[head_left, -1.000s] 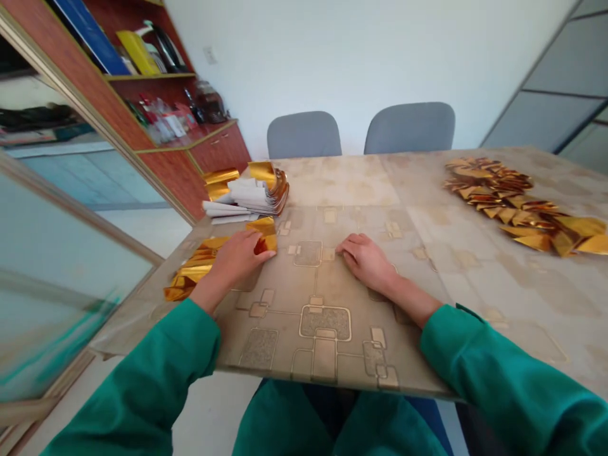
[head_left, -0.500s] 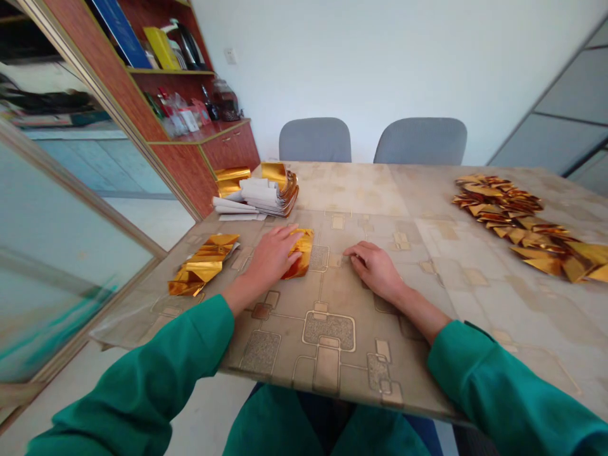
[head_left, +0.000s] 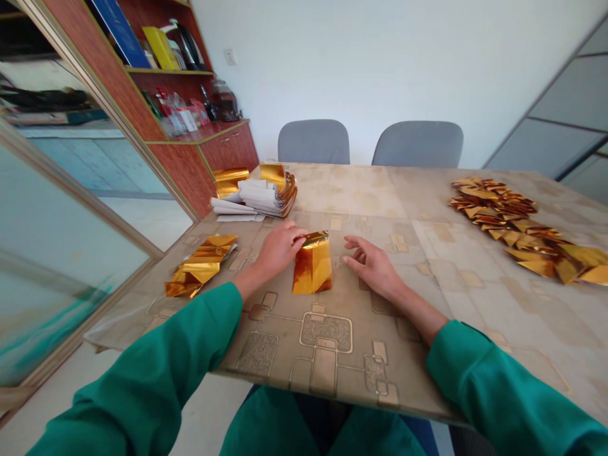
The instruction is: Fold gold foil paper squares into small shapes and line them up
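Note:
A folded piece of gold foil paper [head_left: 312, 269] is in front of me on the patterned tablecloth. My left hand [head_left: 280, 248] pinches its upper left corner between thumb and fingers. To the right of the paper, a short gap away, my right hand [head_left: 373, 263] hovers near the cloth with thumb and fingers parted and nothing between them. Left of my left hand lies a loose bundle of creased gold foil paper [head_left: 202, 266].
Behind, at the back left, sits a stack of gold and white paper sheets [head_left: 259, 197]. A long row of folded gold pieces [head_left: 503, 218] lies on the right of the table [head_left: 361, 361]. Two grey chairs [head_left: 313, 140] stand at the far edge, a shelf cabinet [head_left: 228, 144] beyond the left corner.
My left hand has shifted from lying over the gold paper to gripping its corner, and the paper has moved right and nearer to me. My right hand's fingers have opened.

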Demonstrator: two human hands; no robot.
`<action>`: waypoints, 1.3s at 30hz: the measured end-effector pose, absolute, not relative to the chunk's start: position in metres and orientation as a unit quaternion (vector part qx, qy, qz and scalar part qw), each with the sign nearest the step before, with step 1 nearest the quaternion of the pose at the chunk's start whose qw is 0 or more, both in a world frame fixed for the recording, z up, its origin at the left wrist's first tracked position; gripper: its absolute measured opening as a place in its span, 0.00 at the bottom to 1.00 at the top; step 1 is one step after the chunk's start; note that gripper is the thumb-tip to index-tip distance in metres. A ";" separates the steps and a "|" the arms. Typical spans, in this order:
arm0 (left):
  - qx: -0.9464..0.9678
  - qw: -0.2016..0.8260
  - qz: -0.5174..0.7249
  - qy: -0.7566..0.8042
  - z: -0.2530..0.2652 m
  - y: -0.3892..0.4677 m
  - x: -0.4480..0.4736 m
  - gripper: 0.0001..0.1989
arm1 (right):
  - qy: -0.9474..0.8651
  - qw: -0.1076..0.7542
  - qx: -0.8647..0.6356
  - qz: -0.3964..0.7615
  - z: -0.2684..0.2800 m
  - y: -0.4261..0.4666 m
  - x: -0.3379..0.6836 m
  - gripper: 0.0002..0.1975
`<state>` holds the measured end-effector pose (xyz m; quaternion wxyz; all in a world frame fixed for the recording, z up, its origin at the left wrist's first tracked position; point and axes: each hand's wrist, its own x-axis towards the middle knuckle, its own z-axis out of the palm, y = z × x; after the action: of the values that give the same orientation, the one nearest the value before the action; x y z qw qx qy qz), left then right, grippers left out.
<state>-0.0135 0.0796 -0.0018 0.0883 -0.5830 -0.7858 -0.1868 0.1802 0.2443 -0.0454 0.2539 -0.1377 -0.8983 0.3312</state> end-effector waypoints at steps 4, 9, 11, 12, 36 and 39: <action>-0.603 0.139 -0.252 -0.744 0.008 0.082 0.013 0.13 | -0.866 0.292 -0.137 0.383 -0.031 0.246 0.179 0.27; -0.660 0.299 -0.334 -0.603 0.022 0.078 0.042 0.10 | -0.883 0.373 -0.035 0.282 0.007 0.247 0.195 0.02; -0.682 0.327 -0.345 -0.556 0.022 0.074 0.052 0.08 | -0.889 0.402 -0.018 0.217 0.015 0.249 0.206 0.04; -0.693 0.324 -0.345 -0.544 0.019 0.073 0.056 0.08 | -0.895 0.406 -0.006 0.184 0.016 0.249 0.212 0.05; -0.670 -0.010 -0.256 -0.697 -0.035 0.069 0.077 0.27 | -0.955 0.156 -0.065 0.245 -0.024 0.251 0.239 0.17; -0.660 0.026 -0.254 -0.706 -0.030 0.067 0.078 0.31 | -0.955 0.151 -0.110 0.229 -0.028 0.249 0.237 0.17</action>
<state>0.0779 0.0673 -0.0296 0.0259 -0.6604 -0.7062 -0.2539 0.2365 0.2493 -0.0275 0.1509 -0.1096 -0.9553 0.2293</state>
